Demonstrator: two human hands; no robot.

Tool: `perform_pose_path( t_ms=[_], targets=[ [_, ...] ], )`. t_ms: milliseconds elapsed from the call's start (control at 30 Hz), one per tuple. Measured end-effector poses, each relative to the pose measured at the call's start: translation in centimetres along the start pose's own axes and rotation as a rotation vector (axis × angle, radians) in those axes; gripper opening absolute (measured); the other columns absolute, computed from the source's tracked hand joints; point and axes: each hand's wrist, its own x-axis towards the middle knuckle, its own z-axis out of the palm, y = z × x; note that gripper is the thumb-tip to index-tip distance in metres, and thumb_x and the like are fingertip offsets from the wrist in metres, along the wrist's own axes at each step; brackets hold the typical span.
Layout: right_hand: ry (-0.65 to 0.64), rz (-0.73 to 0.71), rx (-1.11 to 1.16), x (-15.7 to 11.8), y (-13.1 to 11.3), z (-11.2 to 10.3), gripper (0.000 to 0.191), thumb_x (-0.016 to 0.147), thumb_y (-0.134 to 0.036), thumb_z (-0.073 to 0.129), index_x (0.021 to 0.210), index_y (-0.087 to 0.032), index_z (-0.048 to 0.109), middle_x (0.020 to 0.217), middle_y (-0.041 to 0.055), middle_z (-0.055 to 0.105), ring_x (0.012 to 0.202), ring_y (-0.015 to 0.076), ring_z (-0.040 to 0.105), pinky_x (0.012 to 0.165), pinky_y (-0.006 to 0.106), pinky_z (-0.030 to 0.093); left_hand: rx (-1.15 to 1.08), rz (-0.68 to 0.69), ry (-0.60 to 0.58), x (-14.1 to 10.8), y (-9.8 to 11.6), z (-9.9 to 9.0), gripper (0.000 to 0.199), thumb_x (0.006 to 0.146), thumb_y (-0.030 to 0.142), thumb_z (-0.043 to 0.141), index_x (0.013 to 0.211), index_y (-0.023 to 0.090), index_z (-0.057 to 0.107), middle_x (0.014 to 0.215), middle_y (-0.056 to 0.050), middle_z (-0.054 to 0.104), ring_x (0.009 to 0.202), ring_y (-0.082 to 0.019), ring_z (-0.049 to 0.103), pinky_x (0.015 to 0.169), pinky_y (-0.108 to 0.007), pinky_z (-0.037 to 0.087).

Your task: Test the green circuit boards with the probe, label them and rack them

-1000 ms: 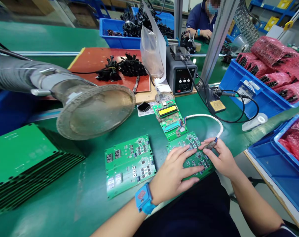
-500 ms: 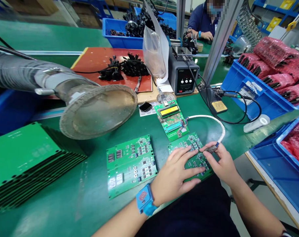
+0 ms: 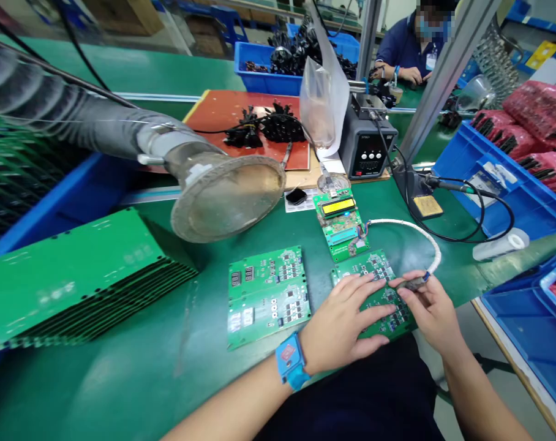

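My left hand (image 3: 345,321), a blue strap on its wrist, lies with fingers spread across a green circuit board (image 3: 367,266) near the table's front edge, hiding much of it. My right hand (image 3: 436,312) pinches the grey probe (image 3: 412,283) at the end of a white sleeved cable (image 3: 427,236). Its tip is at the board's right part; whether it touches is hidden by the fingers. The cable runs to a small green programmer board (image 3: 342,228) with a yellow lit display and a blue light. To the left lies another circuit board (image 3: 269,297) with two digit displays.
A stack of green boards (image 3: 76,263) stands at left under a fume extractor hood (image 3: 229,199). Behind are a soldering station (image 3: 368,144), iron stand (image 3: 427,205) and bundled black wires (image 3: 282,122). Blue bins (image 3: 498,177) hold pink-wrapped packs at right. A co-worker (image 3: 411,49) sits opposite.
The view has turned left, so everything sits further right. A blue light now shows on the programmer board. Both hands keep nearly the same place on the board.
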Motion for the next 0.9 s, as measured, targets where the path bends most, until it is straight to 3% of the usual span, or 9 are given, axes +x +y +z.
perform_pose_path(
  t_ms=[167,300,400,500,567,667,767,900],
  targets=[
    [-0.006,0.043,0.005,-0.2,0.1,-0.1,0.018,0.089,-0.033,0.059,0.104,-0.025,0.054,0.099,0.0073,0.073,0.093,0.0216,0.07,0.079,0.033,0.057,-0.01,-0.004,-0.011,0.2,0.5,-0.3,0.056,0.086,0.054,0.058,0.131,0.021,0.053,0.144,-0.017,0.045,0.136,-0.032,0.038,0.111,-0.055,0.03],
    [0.011,0.043,-0.014,-0.2,0.1,-0.1,0.018,0.088,-0.034,0.06,0.103,-0.025,0.055,0.099,0.008,0.074,0.091,0.0225,0.07,0.08,0.035,0.057,-0.033,-0.035,-0.021,-0.6,0.0,-3.3,0.075,0.079,0.061,0.063,0.137,0.018,0.045,0.151,-0.02,0.032,0.141,-0.035,0.027,0.112,-0.055,0.029],
    [0.023,0.042,-0.033,-0.2,0.0,0.0,0.018,0.088,-0.034,0.061,0.102,-0.024,0.055,0.099,0.0086,0.074,0.091,0.0227,0.07,0.076,0.033,0.057,0.054,-0.221,-0.007,-3.0,-2.5,-6.6,0.099,0.065,0.073,0.065,0.142,0.017,0.036,0.157,-0.022,0.016,0.144,-0.043,0.01,0.11,-0.065,0.021],
    [0.012,0.033,-0.037,-0.1,0.0,0.0,0.017,0.088,-0.034,0.061,0.102,-0.024,0.056,0.099,0.0081,0.074,0.091,0.0224,0.07,0.073,0.032,0.057,0.197,-0.412,-0.085,-6.1,-6.0,-8.6,0.129,0.05,0.082,0.067,0.151,0.02,0.016,0.158,-0.025,0.002,0.14,-0.053,-0.005,0.105,-0.075,0.012],
    [0.007,0.028,-0.041,-0.1,0.1,0.0,0.017,0.088,-0.034,0.06,0.102,-0.025,0.056,0.099,0.0081,0.074,0.092,0.0227,0.07,0.073,0.031,0.057,0.224,-0.465,-0.187,-7.5,-7.6,-8.8,0.135,0.045,0.083,0.068,0.152,0.024,0.011,0.158,-0.024,0.004,0.139,-0.056,-0.002,0.104,-0.075,0.014],
    [0.014,0.027,-0.053,-0.1,0.0,0.0,0.017,0.088,-0.035,0.06,0.101,-0.024,0.057,0.1,0.0085,0.074,0.091,0.0232,0.07,0.072,0.032,0.057,0.246,-0.473,-0.269,-8.3,-8.2,-8.7,0.131,0.048,0.08,0.07,0.152,0.027,0.012,0.155,-0.023,0.018,0.138,-0.054,0.014,0.105,-0.072,0.019],
    [0.01,0.023,-0.064,-0.1,0.0,0.0,0.016,0.089,-0.035,0.059,0.101,-0.024,0.057,0.1,0.0084,0.074,0.09,0.0226,0.07,0.073,0.032,0.057,0.276,-0.466,-0.229,-8.4,-7.5,-9.2,0.124,0.054,0.075,0.071,0.152,0.028,0.012,0.151,-0.022,0.026,0.135,-0.054,0.025,0.103,-0.072,0.025],
    [-0.03,0.008,-0.073,0.0,0.1,0.0,0.015,0.09,-0.034,0.058,0.102,-0.024,0.057,0.101,0.008,0.073,0.093,0.0218,0.069,0.075,0.031,0.056,0.306,-0.496,-0.164,-9.5,-7.5,-10.0,0.124,0.052,0.074,0.073,0.152,0.031,0.014,0.151,-0.021,0.024,0.133,-0.056,0.026,0.1,-0.073,0.03]
  ],
)
